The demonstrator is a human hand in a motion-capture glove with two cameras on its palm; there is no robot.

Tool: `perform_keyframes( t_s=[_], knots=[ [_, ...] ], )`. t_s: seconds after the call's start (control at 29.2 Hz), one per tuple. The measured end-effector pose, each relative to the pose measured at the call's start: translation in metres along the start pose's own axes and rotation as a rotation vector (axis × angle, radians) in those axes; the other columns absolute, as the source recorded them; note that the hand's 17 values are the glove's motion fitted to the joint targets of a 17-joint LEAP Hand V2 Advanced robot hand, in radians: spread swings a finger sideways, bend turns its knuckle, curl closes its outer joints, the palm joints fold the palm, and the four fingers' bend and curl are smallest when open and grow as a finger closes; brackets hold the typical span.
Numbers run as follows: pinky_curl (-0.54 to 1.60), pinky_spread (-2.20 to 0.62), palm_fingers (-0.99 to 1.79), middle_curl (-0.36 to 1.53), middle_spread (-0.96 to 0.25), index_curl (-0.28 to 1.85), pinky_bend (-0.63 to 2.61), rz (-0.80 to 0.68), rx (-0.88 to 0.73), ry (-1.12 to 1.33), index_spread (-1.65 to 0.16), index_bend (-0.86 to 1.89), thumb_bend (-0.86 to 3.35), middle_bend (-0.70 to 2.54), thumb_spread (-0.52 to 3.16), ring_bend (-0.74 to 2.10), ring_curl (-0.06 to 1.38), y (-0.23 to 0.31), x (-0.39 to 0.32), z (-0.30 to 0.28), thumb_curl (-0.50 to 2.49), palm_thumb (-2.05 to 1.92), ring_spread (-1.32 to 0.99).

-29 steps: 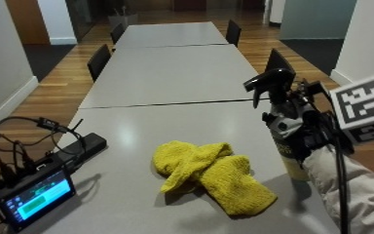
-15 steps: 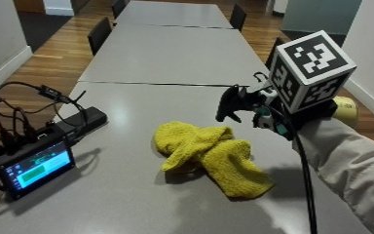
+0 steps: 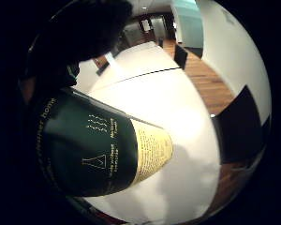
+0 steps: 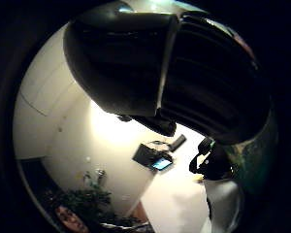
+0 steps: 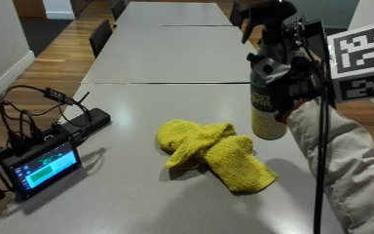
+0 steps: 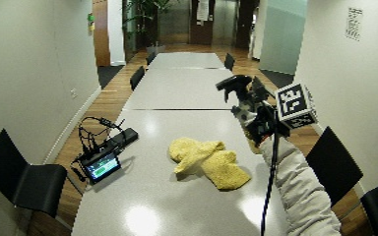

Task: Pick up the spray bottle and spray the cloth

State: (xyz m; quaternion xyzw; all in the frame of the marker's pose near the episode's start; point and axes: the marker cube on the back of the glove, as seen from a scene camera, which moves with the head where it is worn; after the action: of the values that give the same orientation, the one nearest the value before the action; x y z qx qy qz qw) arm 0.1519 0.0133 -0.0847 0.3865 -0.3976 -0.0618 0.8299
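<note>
Spray bottle (image 5: 268, 92) held upright above the table (image 5: 174, 58), lifted clear of the surface, just to the right of and above the yellow cloth (image 5: 216, 153). Gloved right hand (image 5: 297, 73) grasps it, fingers wrapped round the neck and upper body; black trigger head points left, toward the cloth's side. Bottle label dark green over a cream lower band; it fills the little-finger palm view. Cloth lies crumpled on the table, apart from the bottle. Left of the cloth, near the table edge, a small screen device (image 5: 41, 163) with cables. Beyond the cloth, black chairs (image 5: 102, 36) along the table
</note>
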Motion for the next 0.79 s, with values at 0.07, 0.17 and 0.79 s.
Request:
perform_keyframes(
  t_s=[0.07,0.17,0.79],
  knots=[
    [0.41,0.05,1.01,0.47,-0.05,0.46,0.28,0.062,0.021,-0.214,-0.21,0.15,-0.02,0.28,0.6,0.35,0.43,-0.003,-0.025,0.003,0.67,1.03,-0.08],
    [0.41,0.05,1.01,0.48,-0.05,0.46,0.27,0.115,0.008,-0.424,-0.21,0.15,-0.02,0.27,0.6,0.34,0.43,-0.004,-0.067,0.023,0.67,1.03,-0.08],
    [0.42,0.07,0.9,0.5,-0.06,0.46,0.19,0.224,-0.132,-0.5,-0.23,0.16,-0.01,0.24,0.66,0.31,0.45,0.053,-0.096,0.187,0.7,1.06,-0.08]
  ],
)
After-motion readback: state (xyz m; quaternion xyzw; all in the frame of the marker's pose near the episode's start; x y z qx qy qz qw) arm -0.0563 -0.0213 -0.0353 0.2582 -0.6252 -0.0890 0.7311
